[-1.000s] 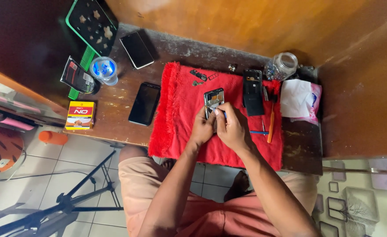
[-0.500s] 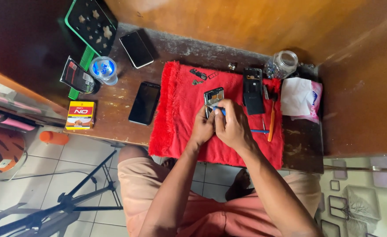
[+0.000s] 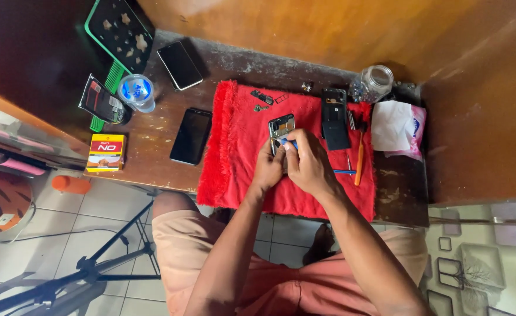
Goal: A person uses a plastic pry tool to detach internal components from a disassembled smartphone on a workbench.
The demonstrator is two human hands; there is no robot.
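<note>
Barely shifted since earlier: left hand [image 3: 268,169] steadying opened phone [image 3: 281,127] on red cloth [image 3: 234,152], right hand [image 3: 306,164] pinching small blue tool [image 3: 288,142] against it. Prying step, likely; next needs gentle, steady leverage.

Your left hand [image 3: 268,169] steadies the opened phone [image 3: 281,127] on the red cloth [image 3: 240,152], while your right hand [image 3: 308,164] presses a small blue tool [image 3: 287,142], perhaps a pick, against it. A black back cover [image 3: 334,119] lies just beside, with an orange-handled tool [image 3: 359,158] further right.
</note>
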